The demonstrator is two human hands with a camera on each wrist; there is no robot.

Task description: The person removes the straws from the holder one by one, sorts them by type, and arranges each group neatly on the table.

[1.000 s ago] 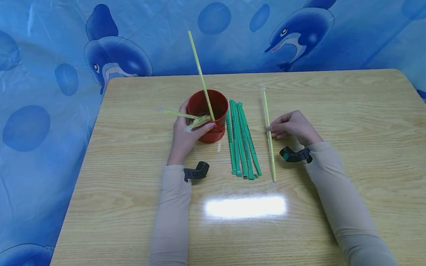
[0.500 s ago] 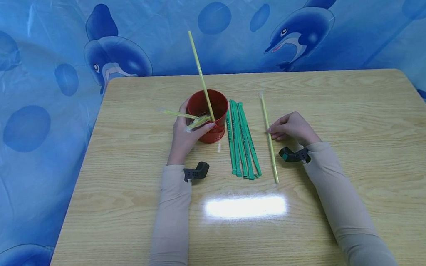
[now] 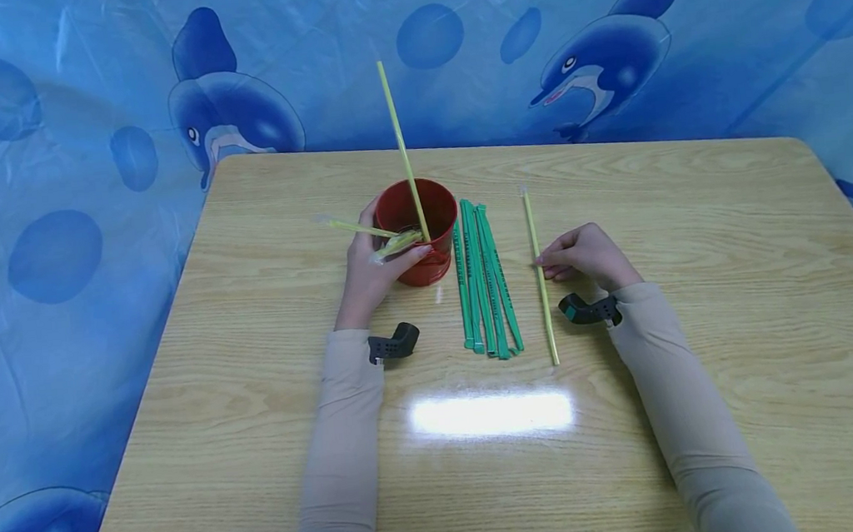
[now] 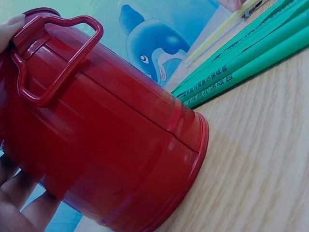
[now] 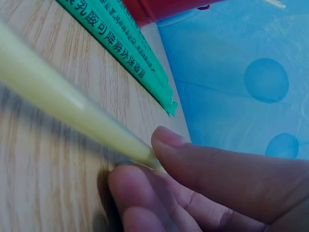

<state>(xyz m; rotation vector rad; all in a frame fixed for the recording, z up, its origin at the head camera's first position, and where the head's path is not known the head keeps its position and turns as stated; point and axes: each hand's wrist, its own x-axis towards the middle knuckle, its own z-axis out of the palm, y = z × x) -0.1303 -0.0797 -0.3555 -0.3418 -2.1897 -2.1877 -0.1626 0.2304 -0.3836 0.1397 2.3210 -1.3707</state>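
In the head view, my left hand (image 3: 374,270) grips a small red metal bucket (image 4: 111,125) by its side, thumb near the rim, fingers wrapped round behind. The bucket stands on the table, a squarish wire handle on its side. One long yellow straw (image 3: 400,134) leans upright out of it. Shorter-looking yellow pieces with clear wrapping (image 3: 398,243) poke over the rim above my left thumb. My right hand (image 3: 584,255) pinches another yellow straw (image 3: 547,315) between thumb and fingers, close over the table. Several green paper-wrapped straws (image 3: 484,286) lie between the bucket and my right hand.
The wooden table (image 3: 260,446) has its far edge just behind the bucket. A blue dolphin-printed sheet (image 3: 347,22) hangs at the back and left. Black wrist cameras (image 3: 395,342) sit on both wrists.
The yellow straw in my right hand has tilted slightly, its near end shifting right and its far end left. My left hand and the bucket stay still.
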